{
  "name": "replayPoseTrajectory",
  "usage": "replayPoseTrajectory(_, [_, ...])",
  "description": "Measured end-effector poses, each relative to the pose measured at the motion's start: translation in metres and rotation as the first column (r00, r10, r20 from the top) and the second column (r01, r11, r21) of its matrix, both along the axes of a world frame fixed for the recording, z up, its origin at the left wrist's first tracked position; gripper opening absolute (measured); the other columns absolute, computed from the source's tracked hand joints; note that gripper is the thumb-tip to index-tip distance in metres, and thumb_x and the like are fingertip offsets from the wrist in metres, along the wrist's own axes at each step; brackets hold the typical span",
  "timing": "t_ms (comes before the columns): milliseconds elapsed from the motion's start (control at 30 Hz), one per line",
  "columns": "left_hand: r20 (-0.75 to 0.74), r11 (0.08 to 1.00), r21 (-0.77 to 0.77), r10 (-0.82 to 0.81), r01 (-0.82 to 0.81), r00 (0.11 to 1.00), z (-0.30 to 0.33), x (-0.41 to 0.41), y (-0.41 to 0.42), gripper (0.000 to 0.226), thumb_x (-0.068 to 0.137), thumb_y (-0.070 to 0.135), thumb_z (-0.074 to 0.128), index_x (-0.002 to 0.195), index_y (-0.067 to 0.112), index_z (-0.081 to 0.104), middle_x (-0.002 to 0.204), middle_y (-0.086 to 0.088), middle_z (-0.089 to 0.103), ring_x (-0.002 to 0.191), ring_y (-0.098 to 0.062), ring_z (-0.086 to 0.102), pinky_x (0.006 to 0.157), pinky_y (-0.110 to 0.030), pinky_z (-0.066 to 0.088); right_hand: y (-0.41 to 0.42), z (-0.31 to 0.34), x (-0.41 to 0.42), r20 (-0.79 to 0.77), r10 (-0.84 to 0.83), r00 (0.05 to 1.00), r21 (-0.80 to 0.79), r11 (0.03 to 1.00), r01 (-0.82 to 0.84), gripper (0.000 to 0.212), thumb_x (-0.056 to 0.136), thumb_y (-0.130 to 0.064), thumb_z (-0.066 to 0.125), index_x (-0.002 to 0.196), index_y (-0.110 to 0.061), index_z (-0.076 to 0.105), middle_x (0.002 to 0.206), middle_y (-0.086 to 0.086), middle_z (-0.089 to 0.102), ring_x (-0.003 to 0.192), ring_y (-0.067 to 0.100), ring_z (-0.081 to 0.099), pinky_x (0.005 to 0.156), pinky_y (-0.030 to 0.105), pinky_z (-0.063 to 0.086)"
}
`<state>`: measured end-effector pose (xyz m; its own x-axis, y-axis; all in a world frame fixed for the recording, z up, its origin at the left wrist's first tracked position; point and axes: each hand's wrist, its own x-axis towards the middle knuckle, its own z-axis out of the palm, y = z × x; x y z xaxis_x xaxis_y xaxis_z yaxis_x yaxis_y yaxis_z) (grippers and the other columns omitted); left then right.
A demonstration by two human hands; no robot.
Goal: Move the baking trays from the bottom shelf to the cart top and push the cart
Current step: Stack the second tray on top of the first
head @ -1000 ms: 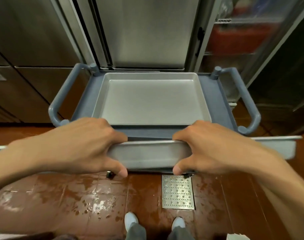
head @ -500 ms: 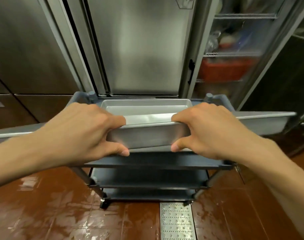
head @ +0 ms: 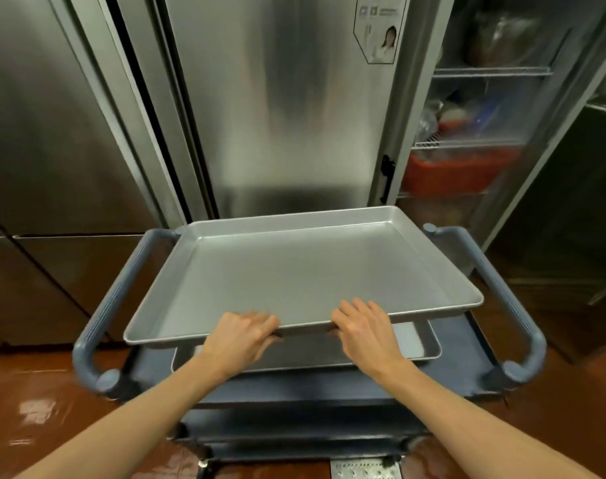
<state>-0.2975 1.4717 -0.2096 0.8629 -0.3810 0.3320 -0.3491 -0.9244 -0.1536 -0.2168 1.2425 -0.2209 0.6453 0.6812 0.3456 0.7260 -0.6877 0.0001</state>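
Here both hands, left hand point(head: 241, 335) and right hand point(head: 365, 328), grip the upper baking tray's point(head: 294, 271) near rim at frame centre, keeping it level above the tray point(head: 412, 344) already on the cart top point(head: 467, 347).

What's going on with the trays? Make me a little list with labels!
held tray: big silver metal baking tray, tilted, above the cart top
left hand: grips the near rim
right hand: grips the near rim
tray below: second silver metal tray, flat on the cart top
cart: blue-grey plastic cart with side handles
floor: wet reddish-brown tiles
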Motion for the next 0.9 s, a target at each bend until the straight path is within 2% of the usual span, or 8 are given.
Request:
replayPoseTrajectory(100, [0.035,1.000,-0.003,-0.005,0.005,0.999,-0.033,0.017,-0.002,0.027,0.073,0.032,0.083,0.069,0.015,0.063,0.059,-0.002,0.062,0.047,-0.021,0.060,0.035,-0.027,0.044,-0.002,-0.025,0.021,0.007,0.007,1.000,-0.027,1.000,-0.007,0.030,0.059,-0.014,0.088,0.068,-0.015,0.060,0.066,0.003,0.059,0.059,0.026,0.055,0.051,0.035,0.041])
replayPoseTrajectory(200, [0.081,1.000,-0.011,-0.015,0.016,0.997,-0.062,0.027,-0.003,0.029,0.084,0.038,0.055,0.067,0.016,0.061,0.058,0.000,0.060,0.047,-0.020,0.059,0.035,-0.026,0.041,-0.002,-0.045,0.030,-0.016,0.005,1.000,-0.035,0.999,-0.005,0.029,0.058,-0.013,0.088,0.068,-0.016,0.061,0.066,0.003,0.059,0.059,0.025,0.055,0.051,0.034,0.041])
replayPoseTrajectory(267, [0.083,1.000,-0.024,-0.012,0.014,0.996,-0.075,0.032,0.000,0.031,0.085,0.039,0.048,0.067,0.017,0.060,0.058,0.000,0.059,0.047,-0.020,0.059,0.035,-0.026,0.040,-0.001,-0.057,0.032,-0.037,-0.004,0.999,-0.041,0.999,0.002,0.031,0.055,-0.013,0.088,0.068,-0.017,0.060,0.066,0.002,0.058,0.060,0.025,0.055,0.052,0.033,0.040])
replayPoseTrajectory(467, [0.044,0.999,0.011,-0.037,0.037,0.998,-0.106,0.036,0.005,0.029,0.086,0.040,0.047,0.068,0.020,0.059,0.059,0.003,0.057,0.047,-0.018,0.056,0.037,-0.025,0.038,-0.003,-0.093,0.027,-0.107,-0.027,0.994,-0.054,0.998,0.021,0.033,0.054,-0.009,0.089,0.067,-0.017,0.060,0.066,0.000,0.057,0.059,0.022,0.053,0.051,0.031,0.038])
replayPoseTrajectory(700, [0.009,0.999,0.041,-0.029,0.028,1.000,-0.136,0.036,0.003,0.026,0.087,0.033,0.047,0.067,0.019,0.058,0.058,0.002,0.054,0.045,-0.019,0.053,0.036,-0.027,0.037,-0.006,-0.125,0.030,-0.111,-0.023,0.993,-0.077,0.997,0.015,0.031,0.057,-0.007,0.087,0.072,-0.017,0.062,0.069,0.002,0.057,0.061,0.022,0.053,0.053,0.033,0.042])
replayPoseTrajectory(900, [-0.004,0.998,0.069,0.000,0.000,1.000,-0.156,0.035,0.005,0.024,0.087,0.030,0.050,0.067,0.019,0.058,0.058,0.000,0.052,0.046,-0.021,0.051,0.037,-0.029,0.039,-0.005,-0.144,0.028,-0.137,-0.008,0.990,-0.029,1.000,0.004,0.022,0.063,-0.005,0.083,0.071,-0.014,0.065,0.067,0.004,0.058,0.060,0.023,0.053,0.054,0.033,0.043])
